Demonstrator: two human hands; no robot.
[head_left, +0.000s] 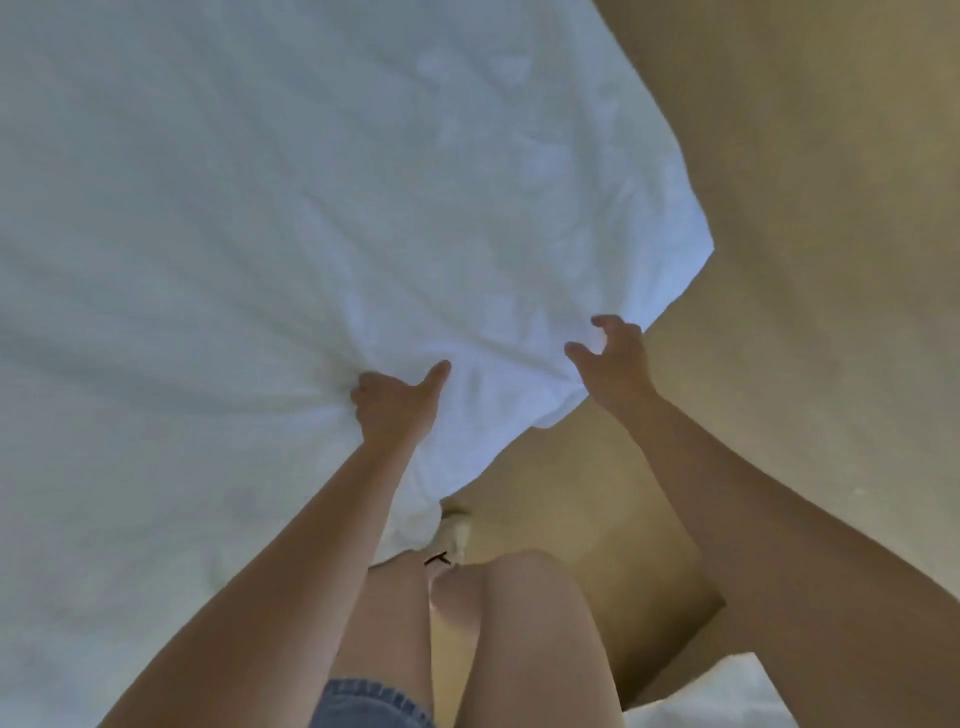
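Sheet (260, 208): white, creased, fills the view from 7 through 12 to 2 o'clock. Its edge runs diagonally from 2 o'clock down to a bunched corner just below centre, hanging toward 6. Left hand (397, 402) is just off centre at 8 o'clock, fingers curled down into the sheet with a fistful of cloth gathered under them. Its thumb sticks out straight toward 1 o'clock, and creases fan out from the grip. Right hand (613, 364) is at 3 o'clock of centre, right at the sheet's edge, fingers half curled and spread like a claw. Thumb and forefinger are apart with nothing between them (can't tell whether the heel of the hand touches the cloth). The hands are near each other, with a ridge of sheet between them. Floor (805, 208): beige, takes up 1 to 5 o'clock. Shoe (460, 530): white, at 6 o'clock just under the hanging corner. Bare legs (519, 623) are below it, with denim shorts (371, 701) at the bottom edge, 7 o'clock. Another white cloth (717, 696) sits at 5 o'clock, cut off by the frame.
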